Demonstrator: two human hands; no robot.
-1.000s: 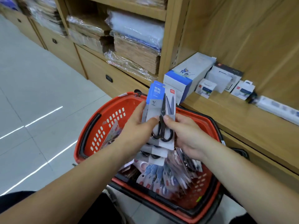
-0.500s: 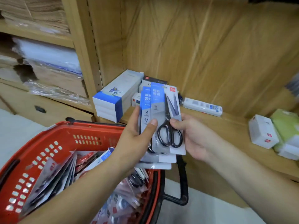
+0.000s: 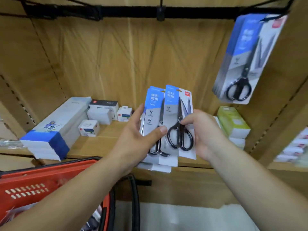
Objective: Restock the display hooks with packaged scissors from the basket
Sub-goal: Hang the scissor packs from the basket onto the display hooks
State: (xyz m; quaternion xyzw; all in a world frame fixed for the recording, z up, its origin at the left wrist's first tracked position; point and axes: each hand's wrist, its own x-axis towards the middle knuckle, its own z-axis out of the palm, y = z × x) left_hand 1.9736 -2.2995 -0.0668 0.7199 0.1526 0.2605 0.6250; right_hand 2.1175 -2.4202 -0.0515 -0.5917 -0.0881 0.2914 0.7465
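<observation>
Two hands hold packs of scissors in front of a wooden shelf [image 3: 103, 142]. The left hand [image 3: 136, 135] grips a small stack of packs [image 3: 153, 114]: its thumb lies across the front of the stack and its fingers are curled behind, where I cannot see them well. The right hand [image 3: 205, 132] pinches the front pack [image 3: 176, 117] at its right edge, with the thumb on the card near the black handles and the other fingers bent behind it. This front pack overlaps the stack and stands almost upright, blue end up.

Some more packs of scissors [image 3: 246, 55] hang at the upper right, tilted, under a black rail [image 3: 200, 11] that runs along the top of the wooden back wall. How they are attached is too blurred to tell.

Below the left forearm, a red basket [image 3: 33, 184] with a black handle shows a few more packs inside. On the shelf lie long blue and white boxes [image 3: 55, 127] at the left, small white boxes [image 3: 89, 128] near them, and a green pack [image 3: 233, 120] at the right.
</observation>
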